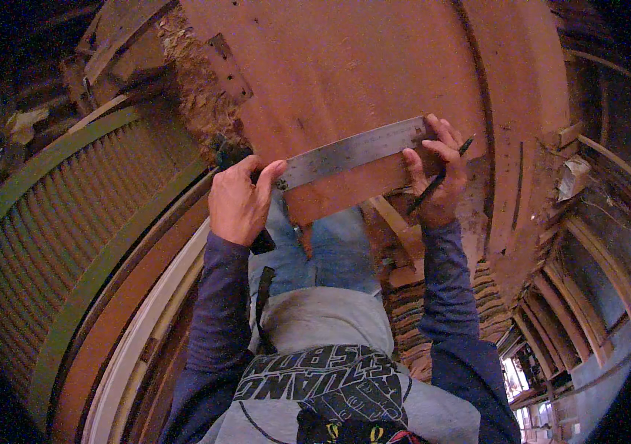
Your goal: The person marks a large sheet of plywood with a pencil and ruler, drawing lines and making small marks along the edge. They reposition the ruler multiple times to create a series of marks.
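A wide steel ruler (352, 152) spans the gap between my hands, slightly tilted, over the near edge of a reddish-brown wooden board (345, 74). My left hand (240, 200) is closed on its left end, thumb along the top. At the other end, my right hand (442, 177) grips the ruler between thumb and fingers. That same hand also carries a dark, slim pencil or pen (428, 194), slanting across the palm and sticking out past the fingers. A small black object (263, 241) shows below my left wrist; its kind cannot be made out.
On the left stands a green-framed slatted panel (71, 192), with long boards (145, 314) alongside it. Wood shavings (197, 81) lie at the board's left edge. Timber pieces (397, 226) sit below the board, and stacked lumber (559, 311) leans at the right.
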